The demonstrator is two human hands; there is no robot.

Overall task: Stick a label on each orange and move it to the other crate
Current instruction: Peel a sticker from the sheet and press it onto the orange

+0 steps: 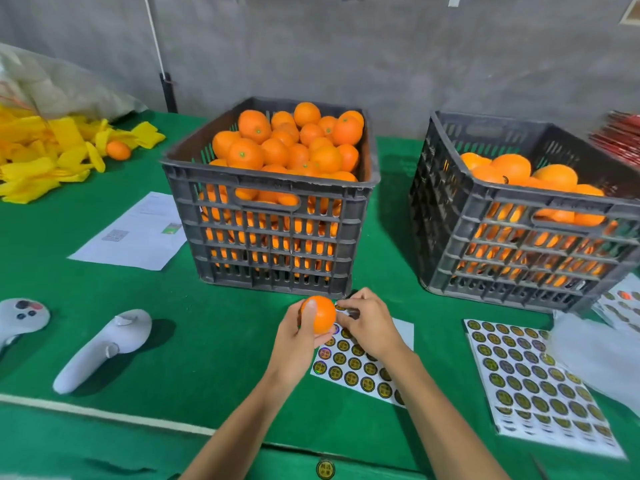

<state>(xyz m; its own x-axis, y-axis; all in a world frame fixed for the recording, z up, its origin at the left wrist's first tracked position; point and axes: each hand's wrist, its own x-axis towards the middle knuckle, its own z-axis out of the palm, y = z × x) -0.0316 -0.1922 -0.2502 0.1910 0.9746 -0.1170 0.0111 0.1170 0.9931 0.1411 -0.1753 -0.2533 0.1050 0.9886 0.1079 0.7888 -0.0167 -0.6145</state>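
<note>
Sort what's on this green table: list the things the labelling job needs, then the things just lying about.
Needed for the job:
round orange held in the left hand
right hand by the sheet of round gold stickers
heaped dark plastic crate
part-filled dark plastic crate
spare sticker sheet

Lying about:
two white handheld controllers
printed white paper
yellow foam sleeves

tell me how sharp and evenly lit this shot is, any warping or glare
Head view: wide-angle warping bows the right crate outward and stretches the forearms; centre is fairly sharp, with the held orange crisp, while the edges smear, notably the right sticker sheet; lighting is soft, shadows faint; slight holographic glint on the near sticker sheet.
</note>
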